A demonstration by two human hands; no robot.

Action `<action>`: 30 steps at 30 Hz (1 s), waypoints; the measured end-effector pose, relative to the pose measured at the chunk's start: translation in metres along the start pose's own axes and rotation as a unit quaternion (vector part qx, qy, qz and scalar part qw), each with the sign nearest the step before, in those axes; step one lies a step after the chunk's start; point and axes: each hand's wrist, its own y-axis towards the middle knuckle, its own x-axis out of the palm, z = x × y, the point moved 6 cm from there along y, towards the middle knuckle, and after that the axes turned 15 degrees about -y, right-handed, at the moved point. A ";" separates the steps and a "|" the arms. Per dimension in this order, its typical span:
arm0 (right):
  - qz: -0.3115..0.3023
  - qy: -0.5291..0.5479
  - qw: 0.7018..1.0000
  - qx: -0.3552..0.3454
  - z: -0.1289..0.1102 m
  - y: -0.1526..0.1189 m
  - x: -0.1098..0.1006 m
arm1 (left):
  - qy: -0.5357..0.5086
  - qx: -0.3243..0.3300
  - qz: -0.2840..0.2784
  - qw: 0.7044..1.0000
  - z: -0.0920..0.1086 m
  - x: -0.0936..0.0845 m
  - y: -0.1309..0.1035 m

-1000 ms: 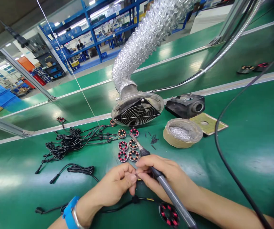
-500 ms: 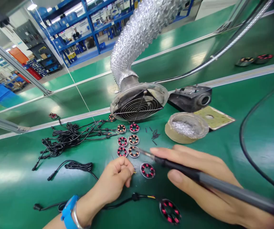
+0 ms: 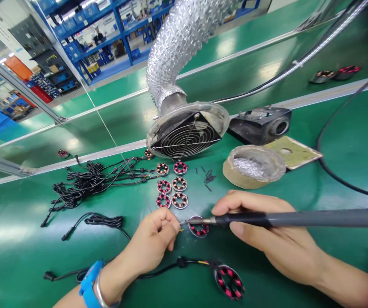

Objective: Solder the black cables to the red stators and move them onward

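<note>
My left hand is closed in a pinch on the end of a black cable; thin bare-tipped wires stick out past the fingertips. In my right hand is a soldering iron, held like a pen. Its tip points left, at the wire ends, and passes over a round motor stator with red windings lying on the bench. Whether tip and wires touch is hard to tell. Nearer to me lies another red-wound stator, its cable joined by coloured wires.
Several stators stand in two columns behind my hands, with bundled black cables to their left. A fume extractor hood hangs above. Small black tubes, a round tub of metal shavings and an iron holder sit at the right.
The soldering iron has swung down and levelled out, its tip moving from beside the rear stators to the wire ends at my left hand. My left hand keeps its pinch.
</note>
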 end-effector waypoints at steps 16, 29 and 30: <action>-0.012 0.029 0.999 -0.007 -0.002 -0.003 0.005 | 0.003 0.004 -0.001 1.000 0.002 0.000 0.001; -0.020 0.023 0.998 -0.061 -0.020 -0.007 0.006 | 0.007 0.002 -0.005 1.000 0.002 0.002 -0.001; -0.019 0.022 0.998 -0.063 -0.022 -0.008 0.005 | 0.007 0.001 -0.004 1.000 0.002 0.002 -0.001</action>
